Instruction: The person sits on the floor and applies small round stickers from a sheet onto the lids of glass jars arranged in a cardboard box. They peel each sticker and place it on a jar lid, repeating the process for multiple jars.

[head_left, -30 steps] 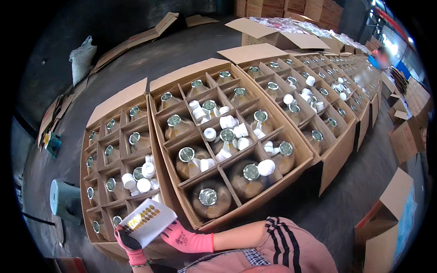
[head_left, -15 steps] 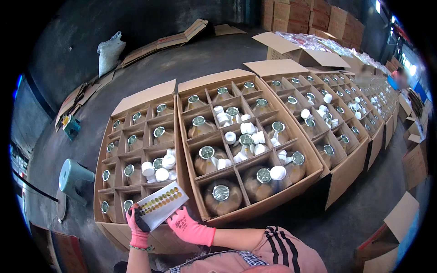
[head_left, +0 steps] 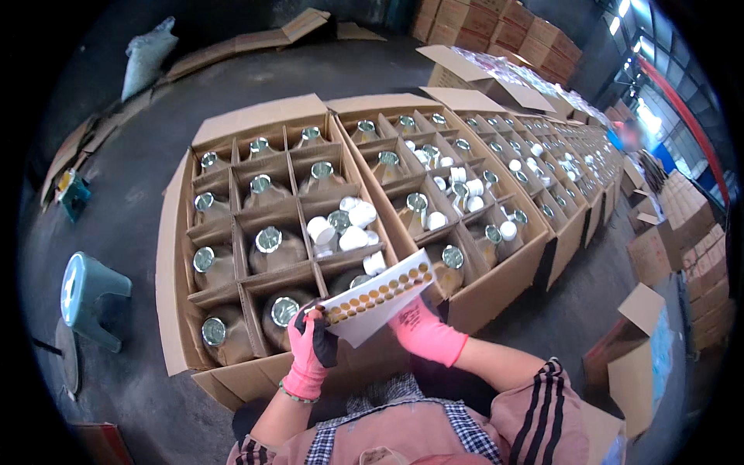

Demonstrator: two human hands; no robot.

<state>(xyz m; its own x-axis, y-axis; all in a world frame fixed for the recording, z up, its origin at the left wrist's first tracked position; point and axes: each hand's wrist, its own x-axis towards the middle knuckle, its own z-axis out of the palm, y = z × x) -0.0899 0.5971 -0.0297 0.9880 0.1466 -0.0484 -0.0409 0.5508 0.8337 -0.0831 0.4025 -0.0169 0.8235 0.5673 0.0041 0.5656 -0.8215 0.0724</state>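
My left hand [head_left: 308, 356], in a pink glove with dark fingertips, pinches the left end of a white sheet [head_left: 364, 329] bearing rows of round gold stickers [head_left: 380, 294]. My right hand [head_left: 428, 333], gloved the same way, grips the sheet's right end; part of its fingers is hidden under it. The sheet is tilted above the front right corner of an open cardboard box [head_left: 271, 373]. Dividers split that box into cells, each with a clear glass bottle [head_left: 271, 249]. White caps [head_left: 353, 236] lie heaped around one bottle behind the sheet.
More boxes of bottles [head_left: 496, 306] run in a row to the far right, with loose caps in some. A blue stool [head_left: 93, 291] stands at left. Flattened cardboard and a white sack [head_left: 149, 58] lie behind. An open carton [head_left: 620, 364] is at lower right; a person [head_left: 628, 136] is far off.
The view has turned and shifted, so the nearest box sits closer to the middle. Both hands and the sheet now appear farther right and slightly higher, the grip much the same.
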